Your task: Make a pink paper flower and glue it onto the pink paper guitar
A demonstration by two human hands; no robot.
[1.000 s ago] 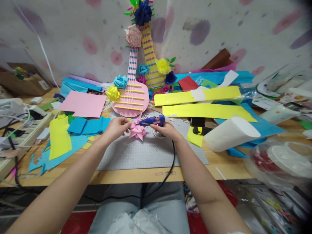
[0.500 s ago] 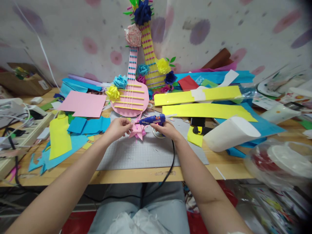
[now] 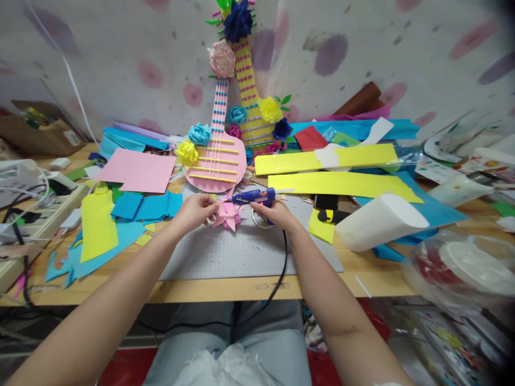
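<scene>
My right hand [image 3: 276,213] is wrapped round the handle of a blue hot glue gun [image 3: 254,197], whose nozzle points left. A small red light glows on it, and a clear glue stick juts from its back. Between the thumb and fingers of my left hand [image 3: 198,210] is the edge of a pink paper flower [image 3: 226,215] with pointed petals. The nozzle is close above the flower; whether it touches I cannot tell. Both are over the grey cutting mat [image 3: 237,257]. Just behind stands a pink paper guitar [image 3: 219,155] with yellow and blue flowers.
A yellow paper guitar [image 3: 253,112] leans on the wall behind. Yellow strips [image 3: 341,185] and a white roll [image 3: 378,222] lie to the right; pink paper [image 3: 140,170] and blue crepe pieces [image 3: 155,206] to the left. The black cord [image 3: 281,279] hangs over the table edge.
The glue gun has shifted slightly to the right, its nozzle drawing a little away from the flower's centre. My left hand keeps its pinch on the flower.
</scene>
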